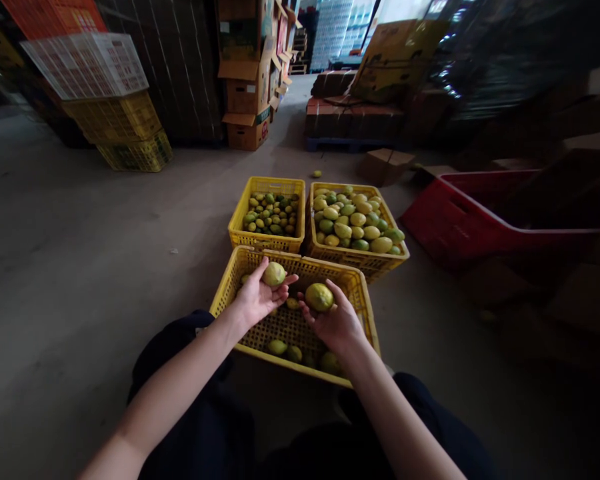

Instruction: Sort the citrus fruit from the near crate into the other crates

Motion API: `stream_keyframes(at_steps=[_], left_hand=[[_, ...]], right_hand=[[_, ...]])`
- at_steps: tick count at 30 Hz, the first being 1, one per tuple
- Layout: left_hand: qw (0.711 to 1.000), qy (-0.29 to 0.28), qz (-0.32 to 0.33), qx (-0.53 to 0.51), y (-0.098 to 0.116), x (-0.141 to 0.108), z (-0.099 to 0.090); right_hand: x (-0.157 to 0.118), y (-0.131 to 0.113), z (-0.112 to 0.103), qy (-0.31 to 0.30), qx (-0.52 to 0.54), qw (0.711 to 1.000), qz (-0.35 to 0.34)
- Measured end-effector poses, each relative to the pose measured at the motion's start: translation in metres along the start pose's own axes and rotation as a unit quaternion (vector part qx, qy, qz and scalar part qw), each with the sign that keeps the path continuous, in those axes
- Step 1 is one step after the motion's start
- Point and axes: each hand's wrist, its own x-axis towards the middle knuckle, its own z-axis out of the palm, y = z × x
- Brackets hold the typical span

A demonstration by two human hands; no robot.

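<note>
Both hands are raised over the near yellow crate (370,313), each cradling one fruit. My left hand (260,297) holds a pale green-yellow lemon (274,274) on its upturned fingers. A greener lemon (319,297) rests in my right hand (336,320), against the fingers and thumb. Beneath them, the near crate has several lemons (277,347) along its front side and a few farther back, partly hidden by the hands. Behind it stand a left crate (237,220) of smaller green and yellow fruit and a right crate (360,252) heaped with larger lemons.
A red bin (460,220) stands at the right, beside cardboard pieces. Stacked crates (115,113) are at the back left, and cardboard boxes (245,97) rise behind. One loose fruit (317,174) lies on the floor beyond the crates.
</note>
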Motion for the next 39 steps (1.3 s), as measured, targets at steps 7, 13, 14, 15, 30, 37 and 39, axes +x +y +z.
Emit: stream_keyframes(at_steps=[7, 13, 14, 15, 30, 37, 39], left_hand=[[1.0, -0.002, 0.002, -0.001, 0.0011, -0.0003, -0.0014], [1.0, 0.013, 0.006, -0.001, 0.001, -0.002, -0.0003], [1.0, 0.016, 0.008, -0.001, 0.001, -0.0021, 0.0], [1.0, 0.019, 0.008, 0.0, 0.001, -0.0022, 0.0002], [0.999, -0.006, 0.037, 0.021, -0.0005, -0.0015, -0.001], [0.999, -0.007, 0.052, 0.009, -0.0009, -0.0059, 0.004], [0.999, 0.0, 0.049, 0.011, -0.0007, -0.0063, 0.0047]], right_hand=[[0.0029, -0.0002, -0.004, -0.014, 0.002, 1.0, 0.015], [0.0067, 0.0012, -0.0074, -0.027, 0.0, 0.999, 0.018], [0.0064, 0.0015, -0.007, -0.024, -0.002, 1.0, 0.019], [0.0057, 0.0018, -0.0064, -0.02, -0.004, 1.0, 0.018], [0.0043, 0.0041, -0.0015, -0.046, 0.007, 0.999, -0.027], [0.005, 0.0033, -0.0011, -0.036, 0.02, 0.999, -0.028], [0.0048, 0.0032, -0.0006, -0.022, 0.017, 0.999, -0.03]])
